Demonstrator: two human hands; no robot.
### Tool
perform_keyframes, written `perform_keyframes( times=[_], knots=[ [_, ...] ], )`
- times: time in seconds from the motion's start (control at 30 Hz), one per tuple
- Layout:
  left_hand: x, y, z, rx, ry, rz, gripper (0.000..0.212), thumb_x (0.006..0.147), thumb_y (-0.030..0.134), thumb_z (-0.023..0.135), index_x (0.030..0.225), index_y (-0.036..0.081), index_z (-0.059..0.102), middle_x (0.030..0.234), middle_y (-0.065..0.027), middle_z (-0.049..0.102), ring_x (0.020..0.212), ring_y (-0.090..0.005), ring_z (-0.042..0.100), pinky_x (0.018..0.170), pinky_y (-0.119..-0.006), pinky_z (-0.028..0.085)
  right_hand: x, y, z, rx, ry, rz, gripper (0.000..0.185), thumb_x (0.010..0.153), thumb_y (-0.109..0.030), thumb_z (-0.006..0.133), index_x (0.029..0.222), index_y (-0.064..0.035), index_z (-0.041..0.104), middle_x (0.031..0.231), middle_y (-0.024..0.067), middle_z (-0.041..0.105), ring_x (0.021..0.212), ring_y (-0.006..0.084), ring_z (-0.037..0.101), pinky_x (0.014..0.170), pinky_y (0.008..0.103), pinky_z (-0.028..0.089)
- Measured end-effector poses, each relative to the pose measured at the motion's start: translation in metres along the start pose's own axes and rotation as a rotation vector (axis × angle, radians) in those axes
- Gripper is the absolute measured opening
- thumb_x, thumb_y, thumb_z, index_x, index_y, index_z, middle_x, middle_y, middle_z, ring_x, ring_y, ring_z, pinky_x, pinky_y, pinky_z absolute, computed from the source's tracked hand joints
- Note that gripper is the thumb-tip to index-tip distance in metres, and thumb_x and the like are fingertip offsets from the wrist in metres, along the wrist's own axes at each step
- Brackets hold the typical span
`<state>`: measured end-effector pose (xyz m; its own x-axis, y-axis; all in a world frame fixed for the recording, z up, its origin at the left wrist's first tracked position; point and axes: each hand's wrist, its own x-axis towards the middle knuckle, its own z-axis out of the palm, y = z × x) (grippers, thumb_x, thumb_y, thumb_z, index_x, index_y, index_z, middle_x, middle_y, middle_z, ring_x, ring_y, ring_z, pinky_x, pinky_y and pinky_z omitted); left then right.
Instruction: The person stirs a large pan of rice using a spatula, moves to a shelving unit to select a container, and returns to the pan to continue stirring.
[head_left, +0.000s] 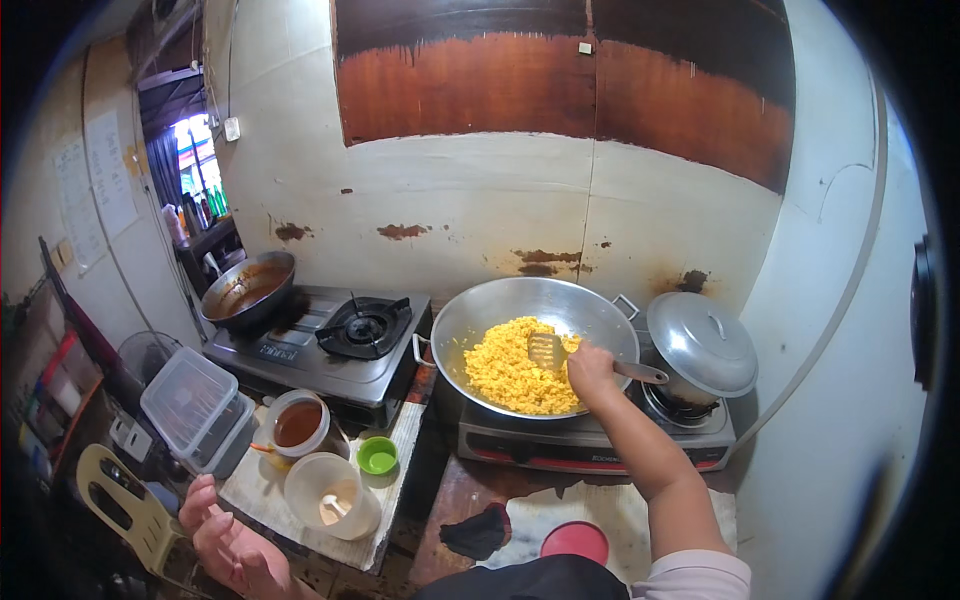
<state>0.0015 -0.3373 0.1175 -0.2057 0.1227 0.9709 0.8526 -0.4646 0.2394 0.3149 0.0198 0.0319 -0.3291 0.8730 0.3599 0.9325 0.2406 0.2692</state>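
Note:
My right hand (590, 370) grips the handle of a slotted metal turner (545, 351) over a large metal wok (487, 304). Yellow fried rice (510, 367), or a similar crumbly food, fills the wok's bottom, and the turner's blade rests against it. The wok sits on the left side of a gas stove (544, 446). At lower left my left hand (232, 536) is raised with its fingers apart and holds nothing. Closest to it is a translucent plastic tub (330, 499) with pale powder and a white spoon (334, 504) inside.
A lidded pot (703, 345) stands right of the wok. On the left stove (262, 352) sits a sauce-stained pan (251, 292). A tub of brown liquid (298, 425), a green cup (377, 455) and a lidded plastic box (196, 409) are nearby. A black cloth (476, 531) and red lid (574, 541) lie in front.

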Motion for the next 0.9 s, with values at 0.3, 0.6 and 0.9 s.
perform_keyframes(
  times=[0.3, 0.6, 0.9],
  knots=[
    [-0.002, -0.002, 0.008, -0.053, 0.007, -0.011, 0.035, 0.082, 0.038, 0.052, 0.098, 0.007, 0.050, 0.112, -0.0131, 0.045, 0.110, -0.0305, 0.040, 0.097, -0.045, 0.027, -0.003, 0.034, 0.001, 0.250, -0.363, 0.206, 0.021, 0.074, -0.013, 0.052, 0.088, -0.0061, 0.066, 0.091, 0.0162, 0.063, 0.085, 0.0298, 0.062, 0.070, 0.0395, 0.049],
    [-0.002, -0.002, 0.011, -0.056, 0.018, -0.024, 0.036, 0.082, 0.040, 0.053, 0.097, 0.007, 0.050, 0.112, -0.0137, 0.046, 0.109, -0.0301, 0.041, 0.096, -0.046, 0.027, -0.005, 0.043, -0.001, 0.323, -0.381, 0.334, 0.023, 0.075, -0.012, 0.050, 0.091, -0.0069, 0.065, 0.099, 0.0157, 0.061, 0.091, 0.0287, 0.060, 0.075, 0.0366, 0.048],
    [-0.003, -0.001, 0.011, -0.051, 0.007, -0.003, 0.035, 0.082, 0.038, 0.052, 0.097, 0.007, 0.050, 0.111, -0.0145, 0.046, 0.108, -0.0307, 0.042, 0.096, -0.046, 0.027, -0.001, -0.001, 0.011, 0.150, -0.124, 0.029, 0.018, 0.072, -0.011, 0.050, 0.075, -0.0065, 0.067, 0.084, 0.0165, 0.063, 0.077, 0.0280, 0.063, 0.060, 0.0390, 0.050]
  ],
)
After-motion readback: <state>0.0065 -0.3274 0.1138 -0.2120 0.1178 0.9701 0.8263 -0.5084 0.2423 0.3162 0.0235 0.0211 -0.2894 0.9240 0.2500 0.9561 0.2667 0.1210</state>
